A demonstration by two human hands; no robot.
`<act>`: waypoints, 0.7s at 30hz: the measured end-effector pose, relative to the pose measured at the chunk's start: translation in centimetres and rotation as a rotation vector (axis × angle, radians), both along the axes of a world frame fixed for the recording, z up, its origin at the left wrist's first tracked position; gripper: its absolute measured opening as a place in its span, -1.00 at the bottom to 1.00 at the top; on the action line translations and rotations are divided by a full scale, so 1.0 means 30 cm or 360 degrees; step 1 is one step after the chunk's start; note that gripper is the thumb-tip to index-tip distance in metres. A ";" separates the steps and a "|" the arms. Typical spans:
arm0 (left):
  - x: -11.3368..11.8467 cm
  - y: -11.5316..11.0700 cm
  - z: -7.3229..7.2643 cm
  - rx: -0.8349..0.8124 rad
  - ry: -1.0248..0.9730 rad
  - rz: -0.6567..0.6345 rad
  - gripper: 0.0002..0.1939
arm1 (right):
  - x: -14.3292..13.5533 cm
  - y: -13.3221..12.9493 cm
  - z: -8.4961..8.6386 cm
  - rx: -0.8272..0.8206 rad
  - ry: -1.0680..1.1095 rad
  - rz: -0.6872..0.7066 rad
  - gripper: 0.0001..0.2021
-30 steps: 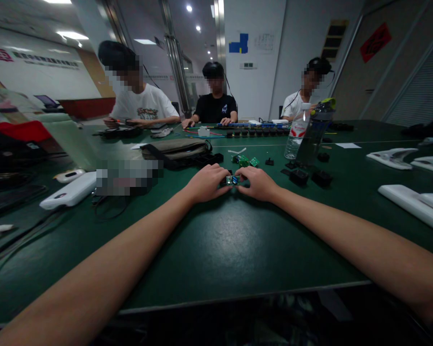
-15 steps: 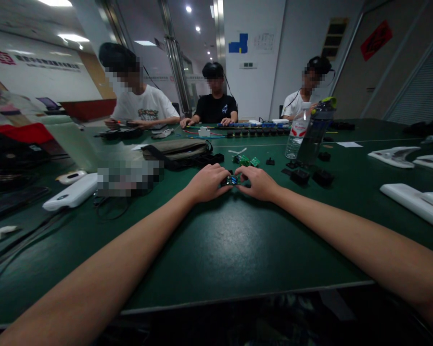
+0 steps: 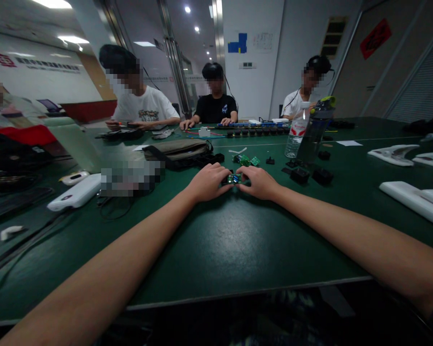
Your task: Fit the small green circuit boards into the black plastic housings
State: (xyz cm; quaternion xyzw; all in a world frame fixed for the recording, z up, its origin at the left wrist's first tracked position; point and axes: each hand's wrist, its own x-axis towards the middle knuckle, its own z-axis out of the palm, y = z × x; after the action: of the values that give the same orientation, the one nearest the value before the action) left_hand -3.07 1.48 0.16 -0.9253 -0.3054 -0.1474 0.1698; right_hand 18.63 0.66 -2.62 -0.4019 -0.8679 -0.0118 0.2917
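A small green circuit board [image 3: 234, 179] with blue and shiny parts is pinched between my two hands, just above or on the green table [image 3: 234, 250]. My left hand [image 3: 210, 182] grips its left end, thumb towards me and fingers curled over the far side. At the right end, my right hand [image 3: 258, 182] holds it between thumb and fingers. Right behind my hands lie more green circuit boards [image 3: 242, 160]. A little to their right is a small black plastic piece [image 3: 270, 160]. The board's ends are hidden by my fingertips.
Black plastic housings [image 3: 299, 176] lie right of my hands, before a clear water bottle [image 3: 296, 132] and a dark bottle [image 3: 315, 129]. A grey-brown bag [image 3: 180, 150] and a white power bank [image 3: 75, 192] sit to the left. White curved parts [image 3: 414, 202] lie far right. Several people sit opposite.
Both hands keep their hold on the circuit board, which looks slightly tilted compared with before. The view has shifted a little; otherwise things on the table stay in place.
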 end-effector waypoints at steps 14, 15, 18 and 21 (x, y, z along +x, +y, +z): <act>-0.002 0.003 0.001 -0.0014 -0.0021 0.0007 -0.70 | -0.003 -0.003 0.001 -0.0011 0.0009 -0.0020 -0.75; -0.002 0.002 0.001 -0.0016 -0.0023 0.0004 -0.70 | -0.003 -0.003 0.000 -0.0009 0.0010 -0.0022 -0.75; -0.002 0.000 0.002 -0.0012 -0.0025 0.0002 -0.70 | -0.004 -0.003 -0.002 -0.0003 0.0010 -0.0027 -0.76; -0.003 0.001 0.001 -0.0017 -0.0021 0.0001 -0.69 | -0.004 -0.002 -0.003 0.0005 0.0017 -0.0019 -0.76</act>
State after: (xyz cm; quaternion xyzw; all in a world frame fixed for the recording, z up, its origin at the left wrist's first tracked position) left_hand -3.15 1.53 0.20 -0.9251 -0.3075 -0.1517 0.1630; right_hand 18.52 0.59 -2.70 -0.4068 -0.8639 -0.0128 0.2968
